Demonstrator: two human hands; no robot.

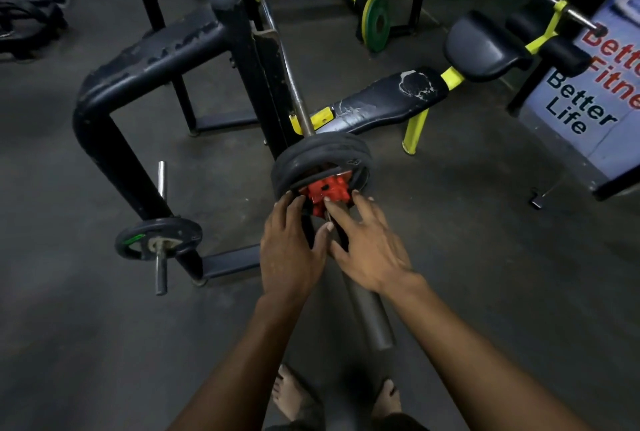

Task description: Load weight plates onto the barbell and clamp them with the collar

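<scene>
A barbell (367, 316) rests on the black rack, its grey sleeve end pointing toward me. Two black weight plates (311, 157) sit on the sleeve. A red collar (327, 190) is on the sleeve right against the outer plate. My left hand (291, 250) lies along the collar's left side, fingertips touching it and the plate. My right hand (367, 250) reaches from the right, index finger on the collar, other fingers spread. Part of the collar and the sleeve under my hands is hidden.
The black bench rack (138, 60) stands left, with a small black plate (157, 238) on a storage peg. A black and yellow bench (381, 101) lies behind. A green and yellow plate (375, 22) leans farther back. A banner (588, 98) stands right. My bare feet (294, 392) are below.
</scene>
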